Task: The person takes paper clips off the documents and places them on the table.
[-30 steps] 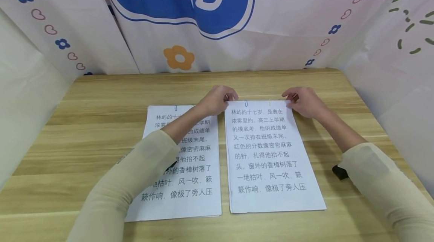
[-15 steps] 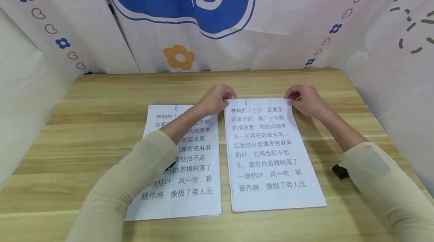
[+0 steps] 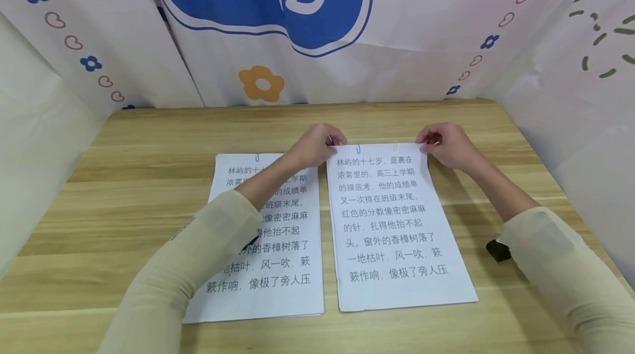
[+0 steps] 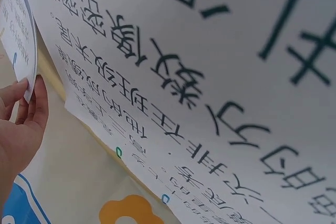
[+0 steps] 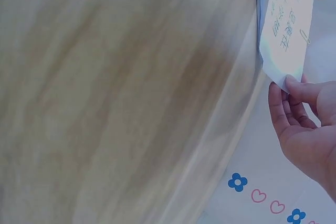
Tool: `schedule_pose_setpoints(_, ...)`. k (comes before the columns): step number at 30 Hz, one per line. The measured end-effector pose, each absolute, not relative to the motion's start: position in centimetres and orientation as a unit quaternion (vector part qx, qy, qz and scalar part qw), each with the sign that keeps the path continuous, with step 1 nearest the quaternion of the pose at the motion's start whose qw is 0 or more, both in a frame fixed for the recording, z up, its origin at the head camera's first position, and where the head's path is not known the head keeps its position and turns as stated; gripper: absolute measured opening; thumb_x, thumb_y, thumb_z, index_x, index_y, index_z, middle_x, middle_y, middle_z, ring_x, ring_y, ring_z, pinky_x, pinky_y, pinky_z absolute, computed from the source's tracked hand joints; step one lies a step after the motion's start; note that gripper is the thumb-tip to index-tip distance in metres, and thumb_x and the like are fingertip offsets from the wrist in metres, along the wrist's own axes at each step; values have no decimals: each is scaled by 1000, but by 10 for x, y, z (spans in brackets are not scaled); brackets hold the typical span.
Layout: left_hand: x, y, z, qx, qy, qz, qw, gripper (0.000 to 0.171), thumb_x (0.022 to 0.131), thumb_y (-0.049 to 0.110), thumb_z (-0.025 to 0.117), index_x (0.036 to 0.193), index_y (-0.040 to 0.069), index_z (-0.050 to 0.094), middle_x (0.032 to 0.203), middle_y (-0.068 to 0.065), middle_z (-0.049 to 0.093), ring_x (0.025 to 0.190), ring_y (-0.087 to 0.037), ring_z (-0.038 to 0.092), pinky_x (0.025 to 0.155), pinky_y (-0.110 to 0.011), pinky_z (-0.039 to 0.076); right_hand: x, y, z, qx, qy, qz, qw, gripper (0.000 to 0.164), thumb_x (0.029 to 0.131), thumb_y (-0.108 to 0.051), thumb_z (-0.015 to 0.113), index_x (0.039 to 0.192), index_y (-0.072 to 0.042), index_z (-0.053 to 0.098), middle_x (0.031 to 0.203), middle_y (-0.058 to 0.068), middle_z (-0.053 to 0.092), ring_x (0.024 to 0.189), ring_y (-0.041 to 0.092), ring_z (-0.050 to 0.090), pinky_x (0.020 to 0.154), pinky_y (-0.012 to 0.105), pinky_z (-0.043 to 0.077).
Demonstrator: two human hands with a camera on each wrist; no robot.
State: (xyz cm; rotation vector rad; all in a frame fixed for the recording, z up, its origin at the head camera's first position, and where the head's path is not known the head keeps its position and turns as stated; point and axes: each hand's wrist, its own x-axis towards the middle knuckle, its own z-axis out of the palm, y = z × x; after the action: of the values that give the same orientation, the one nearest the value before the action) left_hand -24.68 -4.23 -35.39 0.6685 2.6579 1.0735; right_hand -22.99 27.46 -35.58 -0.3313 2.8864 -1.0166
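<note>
A stack of printed paper sheets [image 3: 392,232] lies on the right, with a blue paper clip [image 3: 359,149] and a yellow paper clip [image 3: 395,146] on its top edge. My left hand [image 3: 317,144] pinches its top left corner between thumb and fingers. At the top right corner, my right hand [image 3: 446,144] pinches the paper [image 5: 286,30] the same way, thumb on the printed side. Both wrist views show these corners held a little up. Left of it lies a second paper stack [image 3: 278,288], partly hidden under my left forearm, with a blue paper clip [image 3: 257,157] showing.
Both stacks lie on a wood-grain table [image 3: 124,188], a narrow gap between them. A white printed curtain [image 3: 397,67] with a blue logo and an orange flower stands behind the table. White sheets hang along both sides.
The top edge of the right stack has risen slightly between my hands. My right fingers have come in closer on the corner. The left stack stays put.
</note>
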Motion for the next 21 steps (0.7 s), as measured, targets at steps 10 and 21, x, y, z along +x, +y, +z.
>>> schedule_pose_setpoints(10,-246,-39,-354,240,893,369,94,26,93,-15,62,113,-3,73,102,-13,68,97,-25,61,89,-30,53,-230,275,-356,-109,934,-340,28,11,96,6,65,106,6,70,108,23,66,95,32,57,72,19,46)
schedule_pose_setpoints(21,-246,-40,-354,245,890,374,90,25,93,-15,61,110,-3,73,98,-12,67,93,-23,60,85,-29,53,-229,271,-354,-117,933,-339,26,15,96,2,69,111,4,71,112,23,68,99,33,61,76,19,49)
